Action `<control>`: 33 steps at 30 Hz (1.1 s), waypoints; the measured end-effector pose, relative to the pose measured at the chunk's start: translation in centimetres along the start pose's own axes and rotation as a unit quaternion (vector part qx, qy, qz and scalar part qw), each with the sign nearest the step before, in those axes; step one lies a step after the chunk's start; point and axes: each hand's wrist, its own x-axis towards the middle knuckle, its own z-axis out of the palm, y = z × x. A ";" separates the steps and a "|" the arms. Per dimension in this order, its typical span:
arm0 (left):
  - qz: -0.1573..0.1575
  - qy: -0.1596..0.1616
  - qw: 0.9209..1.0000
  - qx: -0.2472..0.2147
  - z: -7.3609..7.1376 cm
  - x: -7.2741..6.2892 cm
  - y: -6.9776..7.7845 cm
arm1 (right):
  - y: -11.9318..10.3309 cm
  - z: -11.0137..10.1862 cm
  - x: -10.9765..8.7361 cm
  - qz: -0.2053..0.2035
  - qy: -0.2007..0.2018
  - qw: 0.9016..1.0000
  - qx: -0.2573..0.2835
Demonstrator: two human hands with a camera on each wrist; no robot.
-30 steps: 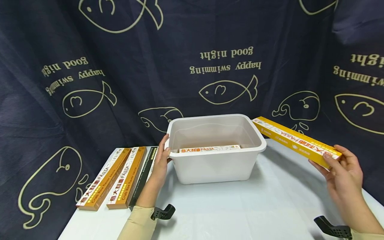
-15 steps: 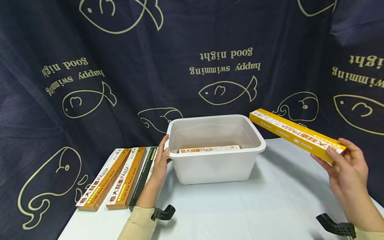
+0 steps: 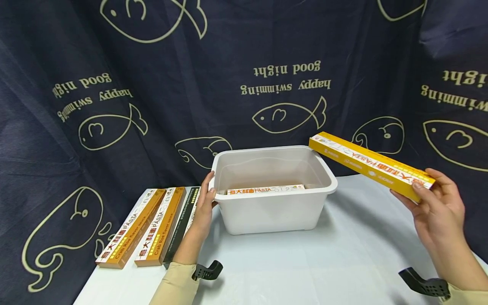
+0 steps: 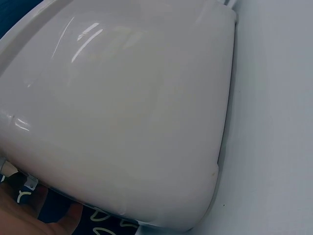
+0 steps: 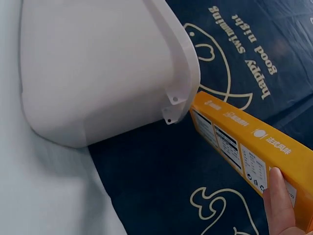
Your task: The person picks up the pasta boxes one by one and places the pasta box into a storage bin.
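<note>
A white plastic bin (image 3: 271,216) stands on the table, also filling much of the left wrist view. My left hand (image 3: 206,207) grips its left rim, fingers on the outer side. A pasta box (image 3: 265,189) with red lettering lies inside, partly hidden by the front wall. On the right, my right hand (image 3: 438,207) pinches the near end of a yellow pasta box (image 3: 370,165). This box is raised above the table, its far end higher and overlapping the bin's right rim in the head view. The right wrist view shows the yellow box (image 5: 244,142) beside the bin's corner.
Two orange-brown pasta boxes (image 3: 131,228) and a black box (image 3: 182,226) lie at the left, beside my left forearm. More white packaging is partly hidden behind that arm. A dark blue curtain (image 3: 213,63) with fish prints hangs behind the white table (image 3: 289,271).
My right hand has raised the yellow box and carried its far end leftward, from beside the bin to over its right rim. The left hand and bin stay put.
</note>
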 end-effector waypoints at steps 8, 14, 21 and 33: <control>0.002 0.001 1.000 -0.005 0.0 0.0 -0.1 | 0.2 0.7 0.0 0.008 -0.023 1.000 0.006; 0.007 0.000 1.000 -0.006 0.1 0.0 -0.1 | 0.2 1.3 0.0 0.009 -0.029 0.999 -0.027; 0.006 0.001 1.000 -0.002 0.0 0.0 -0.1 | 0.4 1.8 -0.2 0.025 -0.047 0.998 -0.026; 0.003 0.003 1.000 0.007 0.0 0.1 -0.1 | 0.8 2.6 -0.2 0.052 -0.100 0.994 0.003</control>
